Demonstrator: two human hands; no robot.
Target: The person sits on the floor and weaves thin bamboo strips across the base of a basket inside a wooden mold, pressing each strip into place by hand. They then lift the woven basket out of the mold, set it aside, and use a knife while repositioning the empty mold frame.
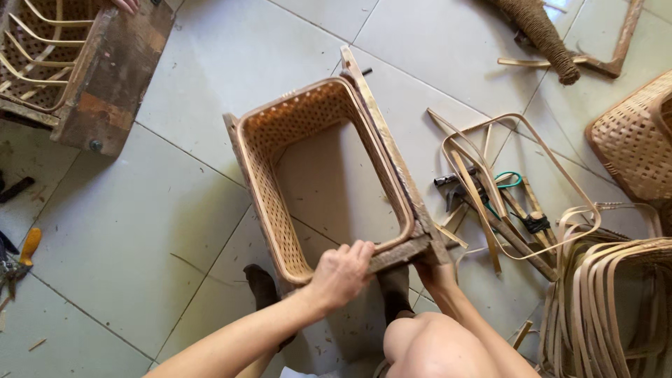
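Left hand (341, 273) gripped the near rim of the bottomless woven bamboo basket (280, 175); right hand (432, 269) clutched its wooden mould frame (392, 161), fingers hidden underneath

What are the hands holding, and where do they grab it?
Both hands hold the bottomless woven basket in its wooden frame: the left hand grips the near rim, and the right hand grips the frame's near corner.

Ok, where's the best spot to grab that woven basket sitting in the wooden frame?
Probably the near rim of the woven basket, from the person's side: it stands open and bottomless with a stiff bent rim. The left hand already grips there; the right hand is at the wooden frame corner.
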